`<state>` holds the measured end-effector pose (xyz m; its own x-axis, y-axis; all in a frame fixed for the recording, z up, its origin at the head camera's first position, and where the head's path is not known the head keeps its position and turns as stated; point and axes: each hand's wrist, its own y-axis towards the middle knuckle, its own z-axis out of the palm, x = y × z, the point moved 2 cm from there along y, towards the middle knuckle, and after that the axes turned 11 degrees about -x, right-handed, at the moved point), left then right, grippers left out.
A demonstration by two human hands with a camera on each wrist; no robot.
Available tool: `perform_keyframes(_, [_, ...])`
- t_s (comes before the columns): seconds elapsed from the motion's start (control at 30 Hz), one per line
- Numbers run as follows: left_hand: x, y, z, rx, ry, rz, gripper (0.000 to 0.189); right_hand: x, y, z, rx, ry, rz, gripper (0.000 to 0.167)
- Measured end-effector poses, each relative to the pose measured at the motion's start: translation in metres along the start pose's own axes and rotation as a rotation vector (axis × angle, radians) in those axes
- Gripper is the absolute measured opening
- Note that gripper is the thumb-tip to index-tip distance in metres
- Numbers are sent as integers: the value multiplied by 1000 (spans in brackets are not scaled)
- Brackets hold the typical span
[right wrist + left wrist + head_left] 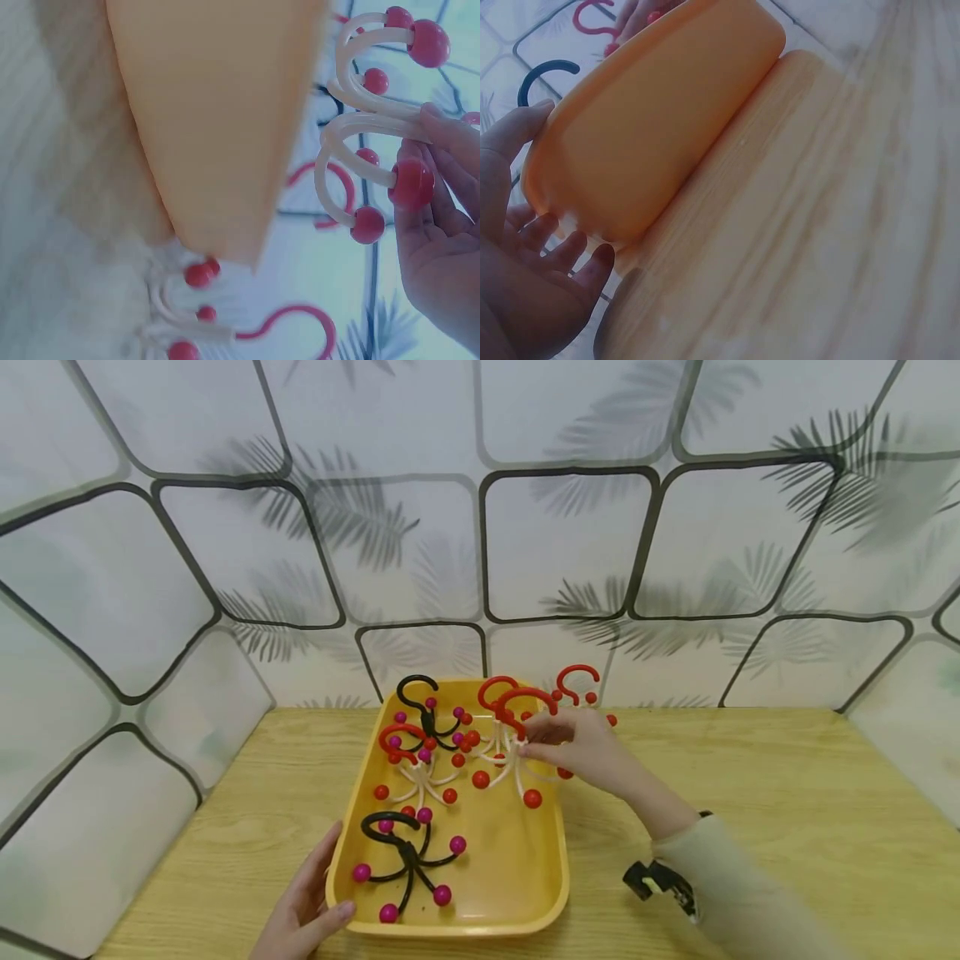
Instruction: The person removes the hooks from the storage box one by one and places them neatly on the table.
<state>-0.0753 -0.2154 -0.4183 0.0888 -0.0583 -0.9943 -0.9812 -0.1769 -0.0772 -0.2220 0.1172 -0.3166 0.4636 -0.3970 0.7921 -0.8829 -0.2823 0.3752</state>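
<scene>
My right hand (577,752) pinches a claw-shaped massager (515,762) by its stem, over the far right part of a yellow tray (506,881). This massager has a red hook handle and curved white legs tipped with red balls; in the right wrist view its legs (367,124) spread beside the thumb. My left hand (303,902) holds the tray's near left corner, thumb over the rim and fingers against the outer wall (630,150). Inside the tray lie two black massagers (408,856) with magenta balls and a red-and-white one (420,772). Another red-hooked massager (495,689) is partly hidden behind the held one.
Beyond the tray's right side, a further red-hooked massager (577,672) stands on the wooden table (750,793), partly covered by my right hand. A patterned wall covering (570,543) rises at the table's back edge. A dark strap device (660,885) sits on my right wrist.
</scene>
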Motion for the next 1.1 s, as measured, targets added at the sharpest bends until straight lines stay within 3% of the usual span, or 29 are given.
perform_keyframes(0.27, [1, -1, 0, -2, -7, 2, 77, -14, -5, -46, -124, -18, 66, 28])
perform_keyframes(0.63, [2, 0, 0, 1, -14, 7, 77, -52, -12, -101, -284, -237, 61, 28])
perform_keyframes(1.1, [1, 0, -1, 12, -32, 16, 77, -94, -13, -137, -344, -388, 140, 36])
